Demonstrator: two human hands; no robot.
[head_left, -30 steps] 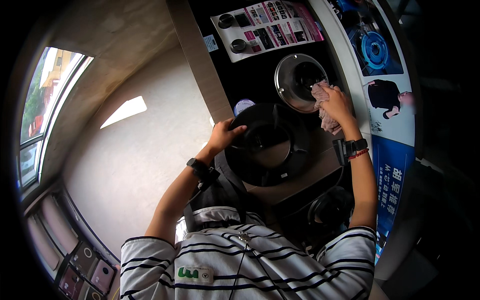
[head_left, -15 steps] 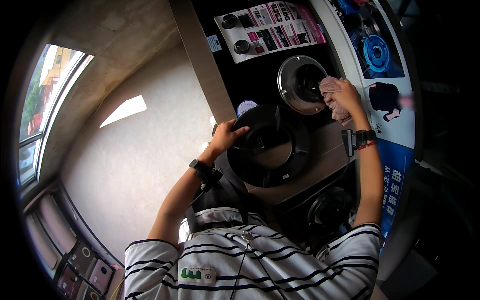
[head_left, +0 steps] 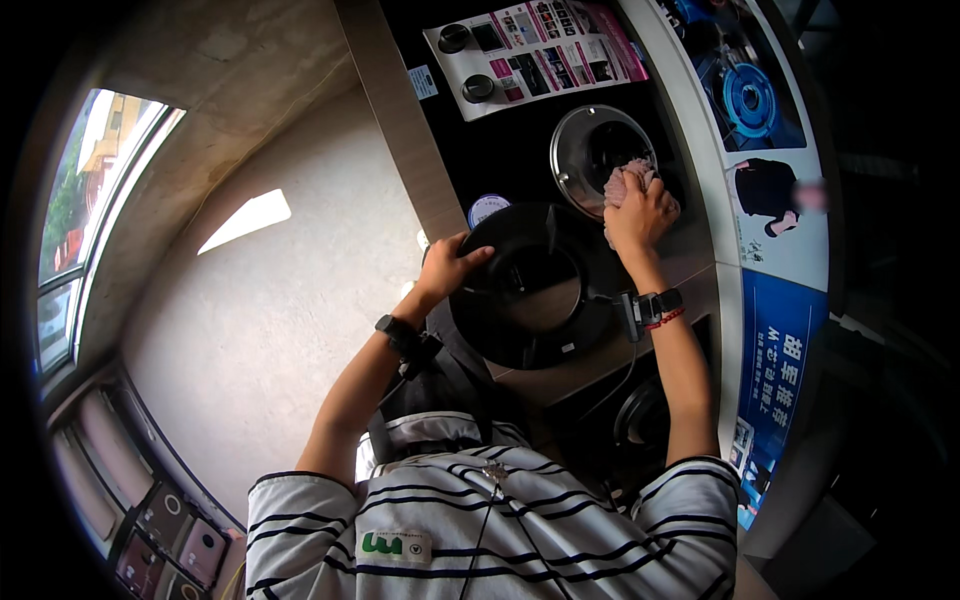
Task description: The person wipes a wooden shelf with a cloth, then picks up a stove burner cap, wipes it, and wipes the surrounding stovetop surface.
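Observation:
My left hand (head_left: pixel 448 272) is closed on the left rim of a round black pan support (head_left: pixel 490 325), a wide ring with prongs, tilted at the near edge of the cooktop. In my right hand (head_left: pixel 645 222) is a bunched, pinkish cloth (head_left: pixel 628 182). The cloth lies over the right side of a round steel burner tray (head_left: pixel 572 155) set in the black glass cooktop (head_left: pixel 450 150). A dark burner (head_left: pixel 612 140) shows in the middle of that tray. My fingertips are partly hidden by the cloth.
Beyond the tray lies a printed sheet (head_left: pixel 560 50) with two control knobs (head_left: pixel 478 89) poking through. A round blue-and-white sticker (head_left: pixel 489 208) sits beside the pan support. Along the right stands a printed display panel (head_left: pixel 775 240). Another dark round burner part (head_left: pixel 640 415) is below the counter edge.
My right hand has moved left and a little nearer, bringing the cloth from the tray's right edge further onto it. My left hand still grips the pan support, almost unmoved.

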